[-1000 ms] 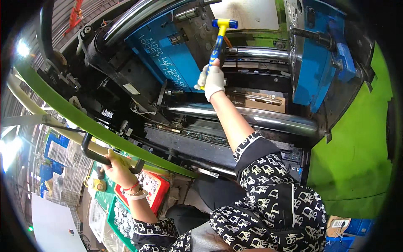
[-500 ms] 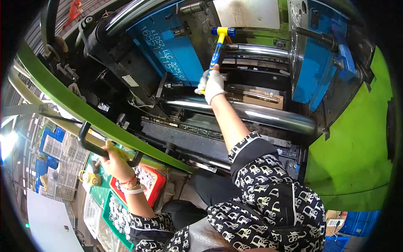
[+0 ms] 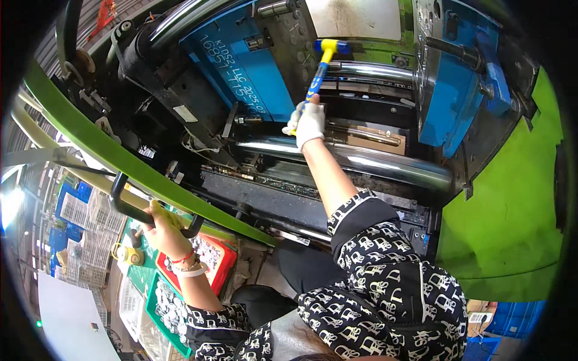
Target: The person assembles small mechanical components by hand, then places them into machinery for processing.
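In my gloved right hand I hold a mallet with a blue and yellow handle and blue striking ends. Its head is up between the two blue mold halves, nearer to the left mold half and its round pins. I cannot tell whether the head touches anything. The right mold half stands well apart from it. My left hand, with bracelets at the wrist, is closed around the black handle on the green machine door.
Polished steel bars cross the machine opening below the mallet. A green panel is at right. Lower left are a red bin and a green tray, both holding small pale parts. White crates stand behind.
The mallet's head has swung slightly to the right, away from the left mold half, with my right hand shifting a little the same way. My left hand stays on the door handle.
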The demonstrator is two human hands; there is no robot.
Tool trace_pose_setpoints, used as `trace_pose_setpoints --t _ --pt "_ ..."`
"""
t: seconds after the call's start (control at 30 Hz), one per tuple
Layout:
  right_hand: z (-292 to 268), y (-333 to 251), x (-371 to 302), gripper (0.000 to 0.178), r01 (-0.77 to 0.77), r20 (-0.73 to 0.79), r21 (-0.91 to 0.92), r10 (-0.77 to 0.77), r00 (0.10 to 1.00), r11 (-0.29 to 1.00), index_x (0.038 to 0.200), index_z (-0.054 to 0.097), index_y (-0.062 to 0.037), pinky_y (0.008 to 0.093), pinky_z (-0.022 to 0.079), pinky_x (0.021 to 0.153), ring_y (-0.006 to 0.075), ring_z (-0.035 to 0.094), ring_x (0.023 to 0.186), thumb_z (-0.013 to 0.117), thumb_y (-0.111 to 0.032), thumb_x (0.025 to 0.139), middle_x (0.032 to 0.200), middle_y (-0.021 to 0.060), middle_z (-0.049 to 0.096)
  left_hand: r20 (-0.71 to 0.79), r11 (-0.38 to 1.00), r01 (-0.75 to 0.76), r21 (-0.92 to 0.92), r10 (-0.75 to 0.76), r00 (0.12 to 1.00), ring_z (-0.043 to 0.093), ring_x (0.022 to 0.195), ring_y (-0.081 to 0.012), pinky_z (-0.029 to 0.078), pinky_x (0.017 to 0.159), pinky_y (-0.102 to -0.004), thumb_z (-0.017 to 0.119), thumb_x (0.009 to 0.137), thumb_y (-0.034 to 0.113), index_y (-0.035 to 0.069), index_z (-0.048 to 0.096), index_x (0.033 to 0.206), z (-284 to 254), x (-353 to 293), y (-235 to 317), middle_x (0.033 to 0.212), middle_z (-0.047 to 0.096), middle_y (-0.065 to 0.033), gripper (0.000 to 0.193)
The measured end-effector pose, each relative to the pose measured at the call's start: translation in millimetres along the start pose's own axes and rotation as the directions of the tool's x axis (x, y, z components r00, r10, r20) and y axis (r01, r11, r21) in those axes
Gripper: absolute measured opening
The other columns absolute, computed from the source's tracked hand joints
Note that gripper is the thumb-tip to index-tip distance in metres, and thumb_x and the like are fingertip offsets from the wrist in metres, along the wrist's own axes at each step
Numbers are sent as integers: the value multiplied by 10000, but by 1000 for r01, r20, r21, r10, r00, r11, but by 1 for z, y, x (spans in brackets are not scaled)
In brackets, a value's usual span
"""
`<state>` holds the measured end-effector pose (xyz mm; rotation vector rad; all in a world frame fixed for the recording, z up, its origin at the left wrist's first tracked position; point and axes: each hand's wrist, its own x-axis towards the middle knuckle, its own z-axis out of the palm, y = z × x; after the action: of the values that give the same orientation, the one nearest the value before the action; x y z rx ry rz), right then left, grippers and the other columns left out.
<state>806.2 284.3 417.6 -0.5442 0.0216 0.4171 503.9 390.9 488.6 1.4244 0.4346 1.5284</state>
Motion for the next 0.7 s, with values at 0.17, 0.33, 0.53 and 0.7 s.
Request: trace_pose_setpoints --t 0.17,0.33,0.53,0.7 --pt "-5 -12 -10 571 453 -111 128 -441 890 882 660 427 -124 348 412 319 187 385 291 312 -651 848 402 49 394 36 999 -43 10 42 998 300 392 -27 235 358 -192 503 908 137 115 417 710 -3 1 -2 516 355 59 217" --pt "11 2 12 512 260 -75 -141 -272 959 955 665 434 -129 379 405 335 200 399 307 347 -586 879 410 54 412 14 1000 -4 22 4 1000 296 392 -28 237 361 -191 494 912 140 119 416 694 8 -3 -1 520 358 61 232" --pt "7 -9 -5 499 -26 -12 -69 25 1000 997 677 418 -129 351 308 321 186 337 299 358 -581 879 430 32 359 -4 999 1 40 0 1000 286 397 -23 231 362 -189 495 909 137 122 415 682 6 -4 5 521 356 64 241" --pt "12 -12 -4 496 322 -106 94 -312 944 942 683 402 -117 329 365 274 172 382 274 296 -546 909 404 40 381 -8 999 13 42 -13 1000 284 399 -21 226 365 -184 505 903 135 123 407 670 4 -3 6 521 350 64 253"
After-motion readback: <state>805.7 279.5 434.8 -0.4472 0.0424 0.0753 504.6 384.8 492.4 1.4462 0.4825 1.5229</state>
